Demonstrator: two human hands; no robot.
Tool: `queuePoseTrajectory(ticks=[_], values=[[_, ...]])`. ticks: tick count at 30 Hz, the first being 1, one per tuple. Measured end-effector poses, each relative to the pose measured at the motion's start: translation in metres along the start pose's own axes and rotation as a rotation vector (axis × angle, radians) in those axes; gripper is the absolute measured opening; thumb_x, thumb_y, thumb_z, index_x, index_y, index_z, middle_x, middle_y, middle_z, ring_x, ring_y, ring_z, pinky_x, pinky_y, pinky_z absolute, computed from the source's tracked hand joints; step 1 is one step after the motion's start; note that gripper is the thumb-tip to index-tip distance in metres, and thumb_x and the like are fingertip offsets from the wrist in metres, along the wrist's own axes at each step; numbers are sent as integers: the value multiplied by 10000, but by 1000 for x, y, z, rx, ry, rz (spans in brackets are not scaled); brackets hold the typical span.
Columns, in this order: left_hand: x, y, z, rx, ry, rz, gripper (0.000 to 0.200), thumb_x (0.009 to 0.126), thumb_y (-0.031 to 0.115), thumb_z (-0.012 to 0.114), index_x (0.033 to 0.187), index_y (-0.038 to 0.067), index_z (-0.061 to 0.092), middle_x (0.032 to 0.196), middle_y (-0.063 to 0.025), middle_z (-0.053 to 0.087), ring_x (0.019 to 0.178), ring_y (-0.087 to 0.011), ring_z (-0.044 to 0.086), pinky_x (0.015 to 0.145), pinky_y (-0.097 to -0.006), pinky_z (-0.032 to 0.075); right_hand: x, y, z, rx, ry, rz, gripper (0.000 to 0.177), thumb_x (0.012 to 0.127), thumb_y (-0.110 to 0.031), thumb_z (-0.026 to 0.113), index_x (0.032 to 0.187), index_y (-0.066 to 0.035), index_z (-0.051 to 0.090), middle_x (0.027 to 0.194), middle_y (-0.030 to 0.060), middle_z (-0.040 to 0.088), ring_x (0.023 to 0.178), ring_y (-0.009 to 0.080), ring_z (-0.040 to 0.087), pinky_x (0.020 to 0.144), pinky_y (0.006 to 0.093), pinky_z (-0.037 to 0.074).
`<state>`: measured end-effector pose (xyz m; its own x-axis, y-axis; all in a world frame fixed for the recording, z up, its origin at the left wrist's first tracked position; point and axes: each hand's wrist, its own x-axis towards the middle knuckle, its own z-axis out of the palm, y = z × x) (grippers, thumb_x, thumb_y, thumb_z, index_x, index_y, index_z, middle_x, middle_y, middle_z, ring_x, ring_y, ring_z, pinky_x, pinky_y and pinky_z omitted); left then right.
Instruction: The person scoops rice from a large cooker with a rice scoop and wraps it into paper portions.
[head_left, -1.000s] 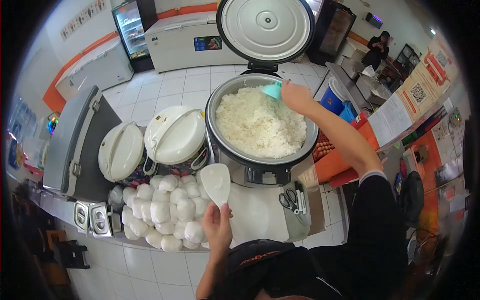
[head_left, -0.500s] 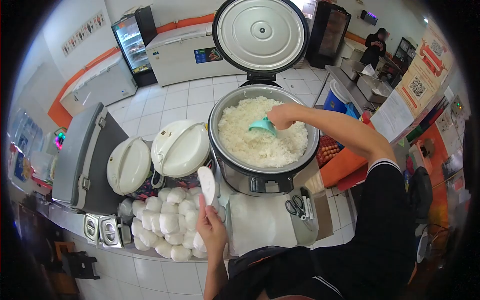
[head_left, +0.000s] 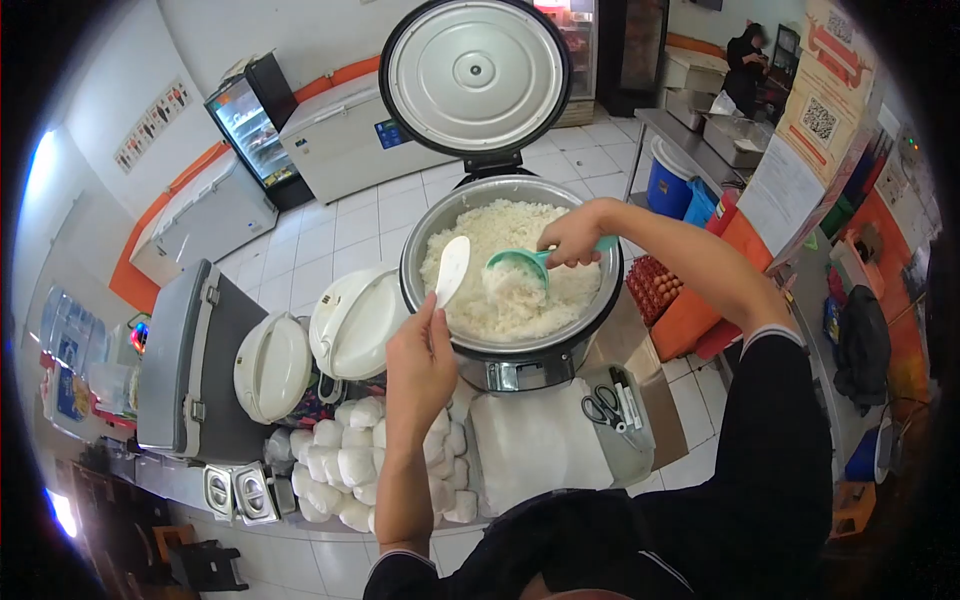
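While two smaller white-lidded round cookers (head_left: 355, 320) and a heap of white wrapped rice balls (head_left: 340, 460) crowd the counter at left and black-handled scissors (head_left: 603, 408) lie at right, the big round steel rice cooker (head_left: 520, 370) stands between them, its grey metal lid (head_left: 475, 75) tipped upright — white cooked rice (head_left: 500, 225) fills it. The right hand (head_left: 572, 238) is closed on the handle of a teal plastic scoop (head_left: 518, 265), its bowl heaped with rice over the pot's middle. The left hand (head_left: 420, 365) grips a white plastic paddle (head_left: 452, 268), blade up above the left rim, just beside the scoop.
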<state>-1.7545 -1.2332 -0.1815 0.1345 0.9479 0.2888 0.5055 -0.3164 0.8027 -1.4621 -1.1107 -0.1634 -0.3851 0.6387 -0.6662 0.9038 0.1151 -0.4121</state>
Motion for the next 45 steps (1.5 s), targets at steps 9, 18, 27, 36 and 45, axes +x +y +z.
queuePoseTrajectory(ticks=[9, 18, 27, 36, 45], values=[[60, 32, 96, 109, 227, 317, 274, 956, 103, 478, 1069, -86, 641, 771, -297, 629, 725, -433, 638, 659, -466, 487, -17, -34, 43, 690, 789, -106, 276, 955, -177, 504, 913, 93, 541, 662, 114, 588, 498, 202, 591, 466, 354, 461], [74, 38, 114, 55, 129, 393, 228, 958, 125, 485, 973, -56, 624, 705, -292, 615, 692, -473, 613, 638, -527, 477, -3, -27, 57, 746, 995, -112, 298, 961, -150, 478, 847, 102, 589, 593, 135, 588, 454, 227, 587, 443, 384, 456], [105, 18, 87, 199, 28, 238, 313, 955, 145, 462, 838, -50, 677, 804, -308, 643, 764, -487, 623, 733, -560, 478, -29, -37, 64, 1149, 941, -219, 155, 956, -119, 484, 932, 34, 490, 698, 41, 482, 499, 119, 474, 418, 284, 404], [73, 16, 98, 255, 78, 305, 272, 948, 162, 482, 877, -20, 671, 818, -286, 648, 805, -483, 623, 741, -552, 479, -7, -7, 48, 1592, 780, -271, 108, 931, -38, 431, 829, -13, 453, 665, 35, 453, 462, 91, 412, 390, 239, 365], [103, -28, 83, 658, -58, 202, 284, 850, 126, 560, 1047, -52, 658, 1176, -342, 590, 1103, -472, 561, 934, -506, 464, -36, 11, 56, 1837, 575, -380, 62, 945, -39, 478, 938, -9, 424, 758, 58, 483, 500, 73, 436, 408, 202, 396]])
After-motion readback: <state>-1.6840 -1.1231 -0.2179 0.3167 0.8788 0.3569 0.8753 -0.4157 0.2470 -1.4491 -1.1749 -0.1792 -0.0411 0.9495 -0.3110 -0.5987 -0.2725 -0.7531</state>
